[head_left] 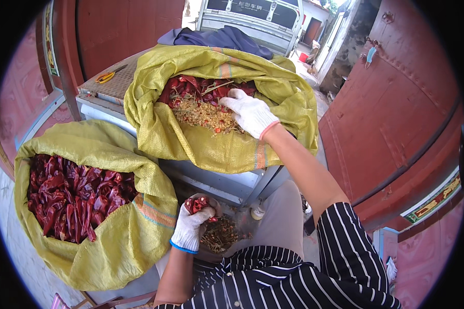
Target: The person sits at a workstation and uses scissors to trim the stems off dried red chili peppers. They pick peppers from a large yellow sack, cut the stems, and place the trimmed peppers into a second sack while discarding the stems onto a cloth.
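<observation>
Hands both gloved in white knit. Left hand is clenched round a bunch of dried red chillies, held low in front of the person's lap, just above a small container of stems and scraps. Right hand is stretched forward into the upper yellow woven sack, palm down, fingers spread on the mix of red chillies, seeds and stalks inside; cannot tell whether it grips anything. That sack sits on a grey metal table, mouth rolled open. Second yellow sack stands on the ground to the person's left, full of dark red chillies, well apart from the right hand, near the left one. Yellow-handled scissors lie on the table's far left. Dark blue cloth is bunched behind the upper sack. Person wears a black and white striped top. Red metal doors stand on the right.
</observation>
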Available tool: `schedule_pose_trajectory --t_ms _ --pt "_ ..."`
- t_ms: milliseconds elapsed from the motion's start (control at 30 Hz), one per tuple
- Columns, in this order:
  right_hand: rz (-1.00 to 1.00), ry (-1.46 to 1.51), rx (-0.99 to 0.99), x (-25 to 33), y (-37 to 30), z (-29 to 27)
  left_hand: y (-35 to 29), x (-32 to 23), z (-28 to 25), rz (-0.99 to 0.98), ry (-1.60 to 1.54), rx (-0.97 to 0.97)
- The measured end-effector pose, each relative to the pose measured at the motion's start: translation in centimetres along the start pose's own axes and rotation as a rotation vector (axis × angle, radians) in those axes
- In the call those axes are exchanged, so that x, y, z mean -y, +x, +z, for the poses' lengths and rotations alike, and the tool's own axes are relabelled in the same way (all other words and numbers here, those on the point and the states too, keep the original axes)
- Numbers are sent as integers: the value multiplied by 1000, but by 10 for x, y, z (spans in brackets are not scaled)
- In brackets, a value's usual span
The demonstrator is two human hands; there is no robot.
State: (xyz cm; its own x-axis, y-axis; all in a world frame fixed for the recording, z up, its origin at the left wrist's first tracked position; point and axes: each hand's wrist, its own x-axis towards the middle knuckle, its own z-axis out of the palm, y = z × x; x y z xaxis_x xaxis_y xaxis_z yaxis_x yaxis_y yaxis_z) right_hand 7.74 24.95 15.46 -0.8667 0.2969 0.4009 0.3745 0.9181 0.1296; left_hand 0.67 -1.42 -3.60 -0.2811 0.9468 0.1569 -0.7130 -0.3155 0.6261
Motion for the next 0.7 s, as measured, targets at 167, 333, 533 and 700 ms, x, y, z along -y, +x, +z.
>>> schedule_pose_trajectory --t_ms 167,333,533,700 --pt "-108 -41 86 -40 34 50 -6 -1 -1 -41 -46 -67" --pt "32 233 -307 -21 20 13 -7 -3 -3 1 -56 -73" --pt "499 1101 13 50 -60 -55 -2 -14 8 148 6 -18" --pt "614 1322 280 106 -112 -50 0 -6 10 192 109 22"
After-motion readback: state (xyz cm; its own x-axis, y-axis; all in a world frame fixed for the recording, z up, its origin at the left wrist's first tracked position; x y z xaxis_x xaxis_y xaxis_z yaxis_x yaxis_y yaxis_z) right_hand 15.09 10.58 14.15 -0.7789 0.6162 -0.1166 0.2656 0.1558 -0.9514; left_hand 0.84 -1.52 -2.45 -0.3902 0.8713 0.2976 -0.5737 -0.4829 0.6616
